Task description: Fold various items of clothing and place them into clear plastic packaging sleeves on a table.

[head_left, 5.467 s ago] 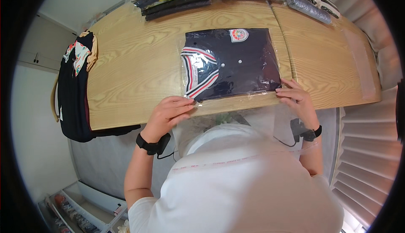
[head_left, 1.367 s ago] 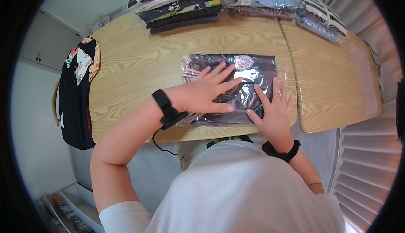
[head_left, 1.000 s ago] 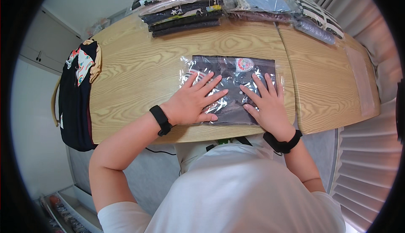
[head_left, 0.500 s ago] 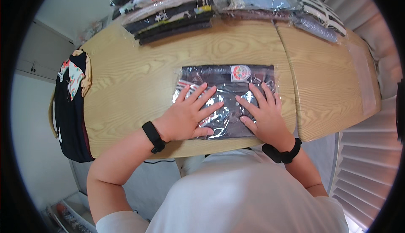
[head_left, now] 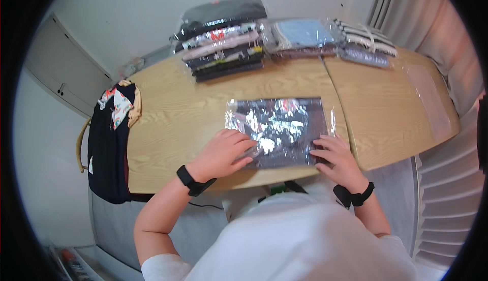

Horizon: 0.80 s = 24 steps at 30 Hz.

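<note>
A flat, folded dark garment in a clear bag, the package [head_left: 284, 131], lies in front of you on the bench [head_left: 173, 133], its nearest side just beside the bench's near edge. To handle it well, light, level pressure from both hands seems best, working from its middle outward; pressing hard on one corner could crease the thin film or skew the fold. The package is roughly rectangular and charcoal to navy, with bright glare broken across the film and a small reddish patch at its far side. Loose clear film stands out beyond its left and right sides.

Your left hand [head_left: 226, 151] rests at the package's near left corner, half open, fingers together and loosely bent. Your right hand [head_left: 336, 159] is at its near right corner, fingers a little spread, thumb apart. Neither is closed around anything; whether fingertips pinch the film, you cannot tell from here.

Beyond the package, leftward, is a stack of bagged clothes [head_left: 223, 52]; beyond it, rightward, a pale blue bagged item [head_left: 302, 33]. Well to its left, dark clothes [head_left: 108, 154] hang together.
</note>
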Motion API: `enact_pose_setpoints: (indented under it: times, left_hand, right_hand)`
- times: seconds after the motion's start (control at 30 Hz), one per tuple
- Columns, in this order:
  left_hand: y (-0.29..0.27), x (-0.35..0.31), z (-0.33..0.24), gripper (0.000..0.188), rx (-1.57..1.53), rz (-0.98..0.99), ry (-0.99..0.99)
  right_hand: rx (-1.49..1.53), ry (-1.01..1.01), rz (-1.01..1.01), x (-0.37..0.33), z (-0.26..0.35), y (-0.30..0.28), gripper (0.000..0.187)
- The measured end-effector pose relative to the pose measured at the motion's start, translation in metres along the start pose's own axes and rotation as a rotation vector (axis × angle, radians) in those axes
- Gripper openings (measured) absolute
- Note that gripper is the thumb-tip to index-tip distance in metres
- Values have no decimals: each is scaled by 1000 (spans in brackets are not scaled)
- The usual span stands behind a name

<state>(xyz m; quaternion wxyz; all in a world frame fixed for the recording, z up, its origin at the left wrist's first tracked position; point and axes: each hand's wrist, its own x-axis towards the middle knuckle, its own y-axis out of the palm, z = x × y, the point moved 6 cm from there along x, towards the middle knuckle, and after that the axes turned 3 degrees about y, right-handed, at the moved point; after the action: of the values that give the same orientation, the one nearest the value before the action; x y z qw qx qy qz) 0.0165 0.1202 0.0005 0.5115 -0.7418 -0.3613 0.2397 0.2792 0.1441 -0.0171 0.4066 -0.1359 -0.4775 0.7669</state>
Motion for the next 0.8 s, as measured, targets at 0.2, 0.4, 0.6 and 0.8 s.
enact_pose_setpoints:
  times: [0.2, 0.4, 0.6, 0.8]
  left_hand:
    - [24, -36, -4, 47, 75, -142, -108]
    - [26, -40, -1, 39, 199, -266, -129]
    - [32, -39, 22, 23, 186, -350, -125]
    - [3, -37, 23, 11, 33, -309, -183]
  right_hand:
    - [59, 32, -279, -38, -17, 2, 36]
    - [74, 52, -250, -41, -25, 13, 47]
    - [173, 67, -267, -37, -34, 12, 52]
    - [203, 57, -354, -26, -35, 1, 53]
